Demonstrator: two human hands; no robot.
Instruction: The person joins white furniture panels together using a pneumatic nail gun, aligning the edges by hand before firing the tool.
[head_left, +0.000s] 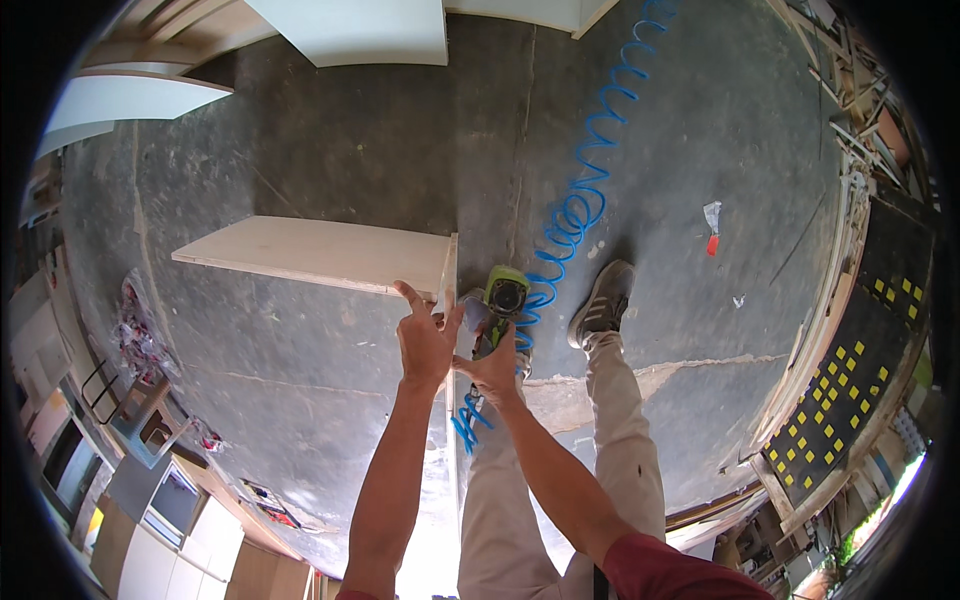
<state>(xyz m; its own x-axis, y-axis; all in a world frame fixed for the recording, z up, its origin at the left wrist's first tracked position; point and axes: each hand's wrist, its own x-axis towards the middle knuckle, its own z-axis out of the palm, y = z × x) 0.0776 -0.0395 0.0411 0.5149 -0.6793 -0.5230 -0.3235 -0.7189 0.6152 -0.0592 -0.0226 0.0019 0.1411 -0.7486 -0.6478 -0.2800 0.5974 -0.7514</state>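
A green and black air nail gun (506,290) is in my right hand (492,368), its fingers wrapped round the handle. The gun's head stands just right of a thin upright panel (453,262), seen edge-on. A pale board (320,250) meets that panel's left side, forming a corner. My left hand (425,345) grips this corner, with one finger reaching to the board's near edge and the thumb side against the upright panel. Part of the left fingers' hold is hidden behind the hand. A blue coiled air hose (580,215) runs beside the gun.
White panels (360,35) stand at the far side. Scrap wood (855,90) piles along the right, near a black mat with yellow squares (835,400). A red-tipped clear object (712,228) lies on the grey floor. My shoe (605,300) is right of the gun.
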